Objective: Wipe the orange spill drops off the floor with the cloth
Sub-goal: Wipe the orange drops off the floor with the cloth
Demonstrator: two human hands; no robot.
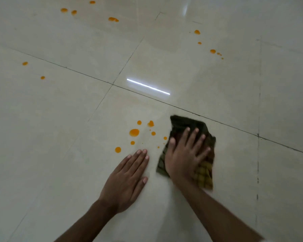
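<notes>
Left hand [128, 179] flat on the tile floor [59, 119], fingers together, holding nothing — and close enough to the nearest orange drops [134, 132] to smear them. Just beside the drops, the right hand [184, 154] presses splayed fingers on the dark checked cloth [204, 179] — already stained, it could streak.

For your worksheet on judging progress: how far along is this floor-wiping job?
Done: the cloth shows a yellow stain at its near corner, so it seems to have soaked up some spill already. In hand: the right hand presses it flat beside the nearest cluster of drops; the left hand rests on the floor. Left: that cluster and the scattered far drops.
</notes>
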